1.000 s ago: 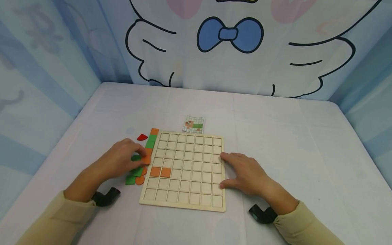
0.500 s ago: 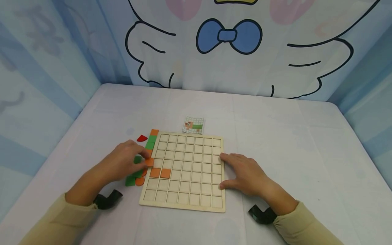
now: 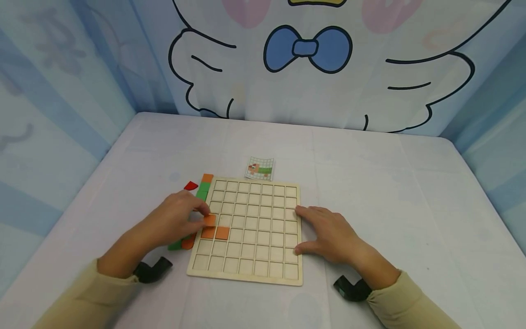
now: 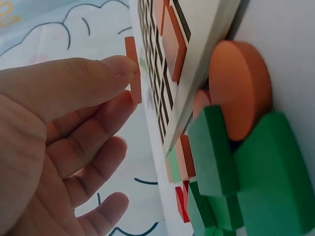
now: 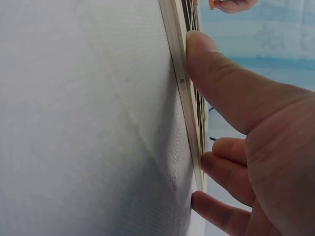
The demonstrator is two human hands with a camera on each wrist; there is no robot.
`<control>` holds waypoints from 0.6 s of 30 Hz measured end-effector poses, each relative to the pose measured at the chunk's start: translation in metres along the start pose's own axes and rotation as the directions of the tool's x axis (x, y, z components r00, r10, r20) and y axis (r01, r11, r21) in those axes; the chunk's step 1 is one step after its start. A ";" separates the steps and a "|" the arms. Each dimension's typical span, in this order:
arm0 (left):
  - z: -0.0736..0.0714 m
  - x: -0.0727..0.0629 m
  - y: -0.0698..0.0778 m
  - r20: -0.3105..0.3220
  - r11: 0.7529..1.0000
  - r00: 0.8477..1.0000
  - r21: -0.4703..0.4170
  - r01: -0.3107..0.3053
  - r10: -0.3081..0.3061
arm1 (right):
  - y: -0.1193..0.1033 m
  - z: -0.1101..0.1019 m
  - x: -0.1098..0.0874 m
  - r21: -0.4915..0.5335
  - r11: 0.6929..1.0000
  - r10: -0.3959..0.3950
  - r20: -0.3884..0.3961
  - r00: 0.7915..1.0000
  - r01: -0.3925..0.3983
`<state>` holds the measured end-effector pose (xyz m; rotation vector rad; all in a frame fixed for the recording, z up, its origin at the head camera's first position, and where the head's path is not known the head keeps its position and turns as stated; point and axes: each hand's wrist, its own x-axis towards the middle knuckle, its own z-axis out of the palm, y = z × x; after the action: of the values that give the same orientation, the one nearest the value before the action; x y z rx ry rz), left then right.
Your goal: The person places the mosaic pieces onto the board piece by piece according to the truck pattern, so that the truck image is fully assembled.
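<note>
My left hand (image 3: 174, 219) pinches an orange square tile (image 3: 210, 220) between thumb and fingers, over the left side of a wooden grid board (image 3: 244, 276). In the left wrist view this tile (image 4: 132, 51) is held on edge, apart from the board. Two orange square tiles, one at the left (image 3: 207, 233) and one beside it (image 3: 222, 233), lie in neighbouring cells just nearer to me. At the board's right edge rests my right hand (image 3: 328, 232), thumb and fingertips touching the rim, fingers spread. In the right wrist view the thumb (image 5: 204, 54) lies on the rim.
Left of the board lie green pieces (image 4: 211, 147) and rounded orange pieces (image 4: 238, 91), partly hidden by my left hand in the head view. Farther back are a red piece (image 3: 191, 185), green tiles (image 3: 203, 189) and an orange tile (image 3: 207, 177). A printed picture card (image 3: 260, 168) lies behind the board.
My left hand has carried the orange square tile from the pieces on the left, rightward over the board's left rim. The right hand has stayed at the board's edge.
</note>
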<state>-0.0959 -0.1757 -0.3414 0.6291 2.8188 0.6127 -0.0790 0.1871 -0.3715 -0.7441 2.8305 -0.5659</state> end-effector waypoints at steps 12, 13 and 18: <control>0.010 0.006 0.011 0.034 1.000 0.999 0.000 -0.015 0.015 | 0.000 0.000 0.000 0.004 1.000 -0.006 -0.001 1.000 0.006; 0.011 0.007 0.012 0.036 1.000 0.999 0.000 -0.017 0.017 | 0.000 0.000 0.000 0.004 1.000 -0.006 -0.001 1.000 0.006; 0.015 0.008 0.015 0.033 0.999 0.998 0.012 -0.046 0.045 | 0.000 0.000 0.000 0.003 1.000 -0.007 -0.003 1.000 0.007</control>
<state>-0.0939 -0.1548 -0.3495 0.7011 2.7871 0.5870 -0.0791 0.1872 -0.3716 -0.7536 2.8300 -0.5729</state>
